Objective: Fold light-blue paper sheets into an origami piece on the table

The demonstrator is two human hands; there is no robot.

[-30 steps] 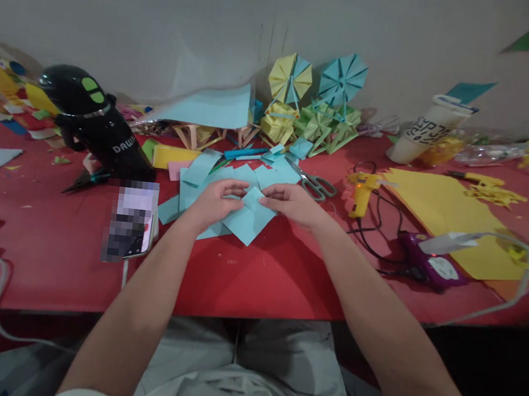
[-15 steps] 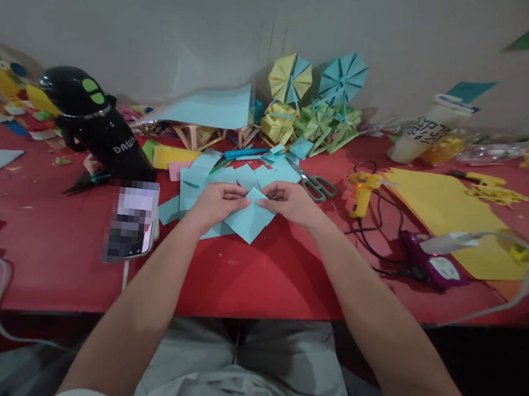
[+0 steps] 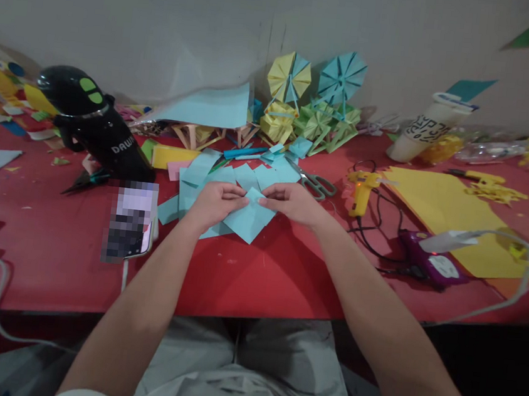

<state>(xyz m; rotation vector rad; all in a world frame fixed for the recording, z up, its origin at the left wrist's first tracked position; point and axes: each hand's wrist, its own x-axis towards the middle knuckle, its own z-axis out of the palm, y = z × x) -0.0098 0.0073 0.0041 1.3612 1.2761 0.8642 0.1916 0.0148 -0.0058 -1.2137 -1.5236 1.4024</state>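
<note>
A light-blue paper square (image 3: 250, 222) lies with one corner toward me, and both hands are on its far edges. My left hand (image 3: 220, 205) pinches its left side between thumb and fingers. On the right side, my right hand (image 3: 290, 202) does the same with the thumb on top. Under and around them spread more light-blue paper pieces (image 3: 192, 193), partly hidden by the hands. Grey-handled scissors (image 3: 320, 186) rest just beyond my right hand, their blades partly over the blue paper.
A phone (image 3: 141, 223) and black bottle (image 3: 106, 125) stand left. To the right are a yellow glue gun (image 3: 362, 192), purple power strip (image 3: 432, 263), yellow paper (image 3: 443, 210) and white cup (image 3: 430, 127). Folded paper models (image 3: 310, 121) stand at the wall.
Almost nothing differs. The hands keep their hold on the blue paper square, with only a very slight shift of the fingers and of the view.
</note>
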